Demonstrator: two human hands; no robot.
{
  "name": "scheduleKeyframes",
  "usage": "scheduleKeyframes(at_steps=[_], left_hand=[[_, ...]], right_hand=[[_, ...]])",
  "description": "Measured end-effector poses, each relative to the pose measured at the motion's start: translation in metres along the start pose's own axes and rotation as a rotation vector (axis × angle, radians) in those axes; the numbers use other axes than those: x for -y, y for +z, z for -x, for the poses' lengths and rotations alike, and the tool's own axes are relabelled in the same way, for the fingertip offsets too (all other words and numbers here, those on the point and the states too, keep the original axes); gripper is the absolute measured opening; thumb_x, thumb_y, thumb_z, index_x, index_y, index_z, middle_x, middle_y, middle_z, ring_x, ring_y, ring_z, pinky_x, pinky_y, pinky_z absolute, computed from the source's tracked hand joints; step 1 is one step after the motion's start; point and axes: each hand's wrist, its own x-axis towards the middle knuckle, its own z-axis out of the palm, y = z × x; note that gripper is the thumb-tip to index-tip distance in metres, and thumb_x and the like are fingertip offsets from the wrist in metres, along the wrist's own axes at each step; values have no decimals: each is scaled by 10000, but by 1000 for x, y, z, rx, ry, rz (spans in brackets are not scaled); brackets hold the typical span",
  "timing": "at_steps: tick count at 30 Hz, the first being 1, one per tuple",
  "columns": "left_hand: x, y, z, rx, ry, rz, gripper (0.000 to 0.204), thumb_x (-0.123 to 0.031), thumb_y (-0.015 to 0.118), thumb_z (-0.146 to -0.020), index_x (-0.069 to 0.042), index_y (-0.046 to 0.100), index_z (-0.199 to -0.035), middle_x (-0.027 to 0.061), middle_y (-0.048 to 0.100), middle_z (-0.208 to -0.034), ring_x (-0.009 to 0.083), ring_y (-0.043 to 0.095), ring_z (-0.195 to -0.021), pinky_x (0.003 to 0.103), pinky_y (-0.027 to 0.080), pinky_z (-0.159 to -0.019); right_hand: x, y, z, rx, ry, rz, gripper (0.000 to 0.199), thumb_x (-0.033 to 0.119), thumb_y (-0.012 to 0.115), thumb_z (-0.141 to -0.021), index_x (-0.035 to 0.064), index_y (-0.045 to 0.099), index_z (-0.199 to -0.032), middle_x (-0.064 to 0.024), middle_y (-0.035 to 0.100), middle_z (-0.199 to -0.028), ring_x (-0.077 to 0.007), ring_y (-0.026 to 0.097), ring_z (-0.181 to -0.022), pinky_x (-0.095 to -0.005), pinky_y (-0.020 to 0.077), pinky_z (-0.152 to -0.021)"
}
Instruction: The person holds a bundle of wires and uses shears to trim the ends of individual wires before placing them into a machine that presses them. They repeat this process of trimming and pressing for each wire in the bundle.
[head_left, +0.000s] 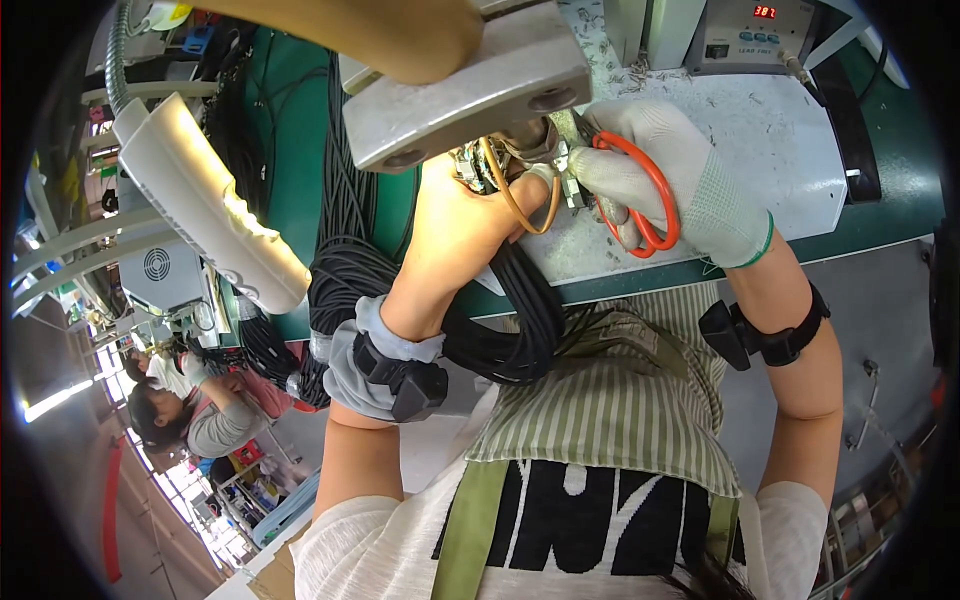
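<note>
My left hand (pixel 455 225), bare apart from a pale cover on the thumb tip, is closed around a cluster of metal cable connectors (pixel 474 166). A tan loop (pixel 548 205) hangs beside its thumb. My right hand (pixel 690 165) wears a white knit glove and grips scissors (pixel 668 195) with red looped handles. Its fingertips meet the left thumb at a small metal connector piece (pixel 571 188). Black cables (pixel 525 310) run down below the left hand over the bench edge. The scissor blades are mostly hidden.
A metal lamp head or clamp block (pixel 470 95) hangs over my hands. A lit white lamp (pixel 210 200) stands left, near black cable bundles (pixel 345 190). A soldering station (pixel 750 40) sits at the back of the white board (pixel 790 170). Another person (pixel 205 410) works at far left.
</note>
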Motion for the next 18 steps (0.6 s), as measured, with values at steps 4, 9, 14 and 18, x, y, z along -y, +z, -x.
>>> scheduleKeyframes(at_steps=[4,9,14,18], left_hand=[[3,-8,-2,37,-25,-84,207,-60,673,-718,6,598,-899,4,569,-647,61,499,-514,212,395,-452],[7,-7,0,5,4,-139,256,-61,671,-714,10,612,-952,8,606,-718,67,538,-594,217,435,-518],[6,-6,-1,6,79,-143,283,-73,686,-716,16,622,-977,13,628,-760,81,564,-668,230,465,-587],[3,-4,-2,21,39,-176,260,-64,675,-721,17,630,-964,18,630,-762,91,571,-671,236,470,-591]], right_hand=[[-6,-6,-4,63,-42,-35,247,195,563,-849,-4,535,-707,-39,493,-483,-101,471,-366,-238,366,-354],[-12,-5,-6,27,-83,44,242,180,557,-856,-15,549,-713,-54,513,-477,-113,478,-353,-256,382,-357],[-13,-7,-8,74,-8,-50,227,162,550,-858,-25,561,-729,-63,518,-465,-122,486,-347,-263,393,-366],[-19,-9,-8,91,-101,-90,222,155,549,-857,-30,562,-734,-64,514,-453,-126,488,-340,-261,395,-368]])
